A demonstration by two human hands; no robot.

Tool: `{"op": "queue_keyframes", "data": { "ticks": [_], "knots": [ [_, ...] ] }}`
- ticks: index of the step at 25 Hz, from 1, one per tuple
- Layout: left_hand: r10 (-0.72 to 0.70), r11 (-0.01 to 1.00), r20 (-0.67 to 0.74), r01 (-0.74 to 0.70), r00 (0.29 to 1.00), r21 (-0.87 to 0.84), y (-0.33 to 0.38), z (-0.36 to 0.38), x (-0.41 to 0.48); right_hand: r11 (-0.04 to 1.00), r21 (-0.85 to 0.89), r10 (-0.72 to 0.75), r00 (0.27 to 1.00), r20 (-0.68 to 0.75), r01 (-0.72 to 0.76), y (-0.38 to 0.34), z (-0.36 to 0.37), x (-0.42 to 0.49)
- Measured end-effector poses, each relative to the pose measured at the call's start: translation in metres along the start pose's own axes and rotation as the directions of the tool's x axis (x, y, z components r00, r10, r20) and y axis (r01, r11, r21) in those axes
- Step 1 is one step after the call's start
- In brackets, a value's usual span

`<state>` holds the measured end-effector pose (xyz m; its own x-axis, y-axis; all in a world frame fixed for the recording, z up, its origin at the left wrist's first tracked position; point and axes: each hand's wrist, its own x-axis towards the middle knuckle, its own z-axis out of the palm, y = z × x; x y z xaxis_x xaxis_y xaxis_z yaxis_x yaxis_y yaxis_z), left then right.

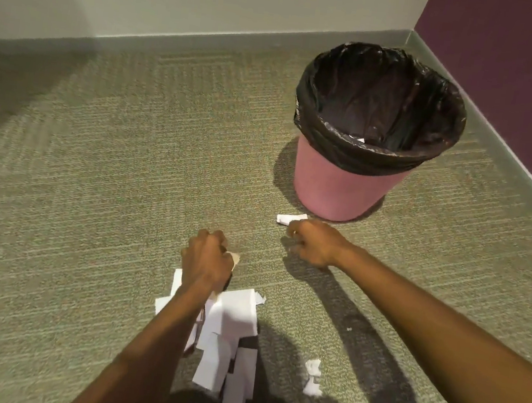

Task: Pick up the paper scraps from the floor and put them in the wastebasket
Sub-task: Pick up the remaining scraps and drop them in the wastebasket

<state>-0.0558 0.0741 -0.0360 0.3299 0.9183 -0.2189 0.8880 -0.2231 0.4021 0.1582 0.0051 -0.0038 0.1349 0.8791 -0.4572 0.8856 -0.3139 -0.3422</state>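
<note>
White paper scraps [227,340] are bunched in the closed left hand [207,261] at lower centre; the right hand [315,242], curled, is seen beside a scrap [289,219], its hold unclear.

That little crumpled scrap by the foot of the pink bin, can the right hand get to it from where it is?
Probably yes. The right hand sits right beside the crumpled scrap, with only bare carpet between them.
</note>
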Motion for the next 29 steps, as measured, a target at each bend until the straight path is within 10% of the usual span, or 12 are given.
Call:
{"op": "queue_keyframes", "data": {
  "ticks": [4,13,29],
  "knots": [
    [-0.102,0.978,0.149,0.072,0.983,0.195,-0.021,-0.018,0.005,0.992,0.061,-0.120,0.965,0.232,0.109,-0.040,0.034,0.006],
    [-0.130,0.979,0.236,0.087,0.963,0.186,-0.047,-0.014,-0.006,0.932,-0.288,-0.213,0.976,0.050,0.218,-0.084,0.116,-0.019],
    [-0.123,0.980,0.291,0.070,0.949,0.189,-0.064,-0.009,-0.023,0.983,0.096,-0.168,0.973,0.160,0.154,-0.087,0.093,-0.020]
  ]
}}
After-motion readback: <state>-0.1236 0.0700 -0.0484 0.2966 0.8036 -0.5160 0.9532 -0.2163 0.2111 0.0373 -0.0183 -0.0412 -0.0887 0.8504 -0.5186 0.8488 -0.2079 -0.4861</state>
